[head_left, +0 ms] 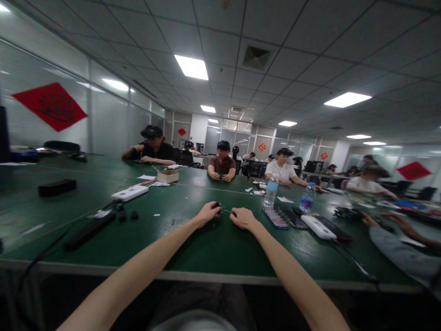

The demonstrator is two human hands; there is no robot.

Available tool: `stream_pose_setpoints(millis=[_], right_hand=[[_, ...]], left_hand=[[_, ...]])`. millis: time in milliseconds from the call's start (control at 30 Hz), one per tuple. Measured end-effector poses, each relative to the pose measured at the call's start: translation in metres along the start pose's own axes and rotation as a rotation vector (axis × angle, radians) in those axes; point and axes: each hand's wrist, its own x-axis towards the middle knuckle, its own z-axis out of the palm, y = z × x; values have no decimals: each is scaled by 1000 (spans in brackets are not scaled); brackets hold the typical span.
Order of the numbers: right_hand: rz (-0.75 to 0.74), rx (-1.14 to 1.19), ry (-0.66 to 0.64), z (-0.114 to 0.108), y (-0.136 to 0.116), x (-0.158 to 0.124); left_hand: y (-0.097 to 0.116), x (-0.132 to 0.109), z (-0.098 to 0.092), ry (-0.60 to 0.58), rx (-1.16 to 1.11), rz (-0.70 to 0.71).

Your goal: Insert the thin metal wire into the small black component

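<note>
Two hands at green table (179, 248), my feed. L hand (206, 214): fingers together on small dark obj (217, 208). R hand (243, 218): fingers curled, grip unclear.

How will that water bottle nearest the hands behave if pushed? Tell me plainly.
The clear plastic water bottle stands upright on its narrow base on the green table, so a sideways push would probably tip it. Its thin plastic walls would likely flex under a grip. It looks mostly full, so it is probably fairly heavy for its size.
</note>
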Motion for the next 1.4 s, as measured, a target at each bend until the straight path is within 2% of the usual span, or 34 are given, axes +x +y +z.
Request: stream_pose_setpoints(millis=[467, 800, 1400], right_hand=[[-96, 42, -19, -3, 2, -2], [-181, 68, 6, 2, 1, 1], [-231, 90, 40, -1, 6, 3]], left_hand=[[-3, 3, -2, 9, -151, -65], [-6, 5, -2, 20, -155, -57], [-12, 12, -5, 69, -136, -14]])
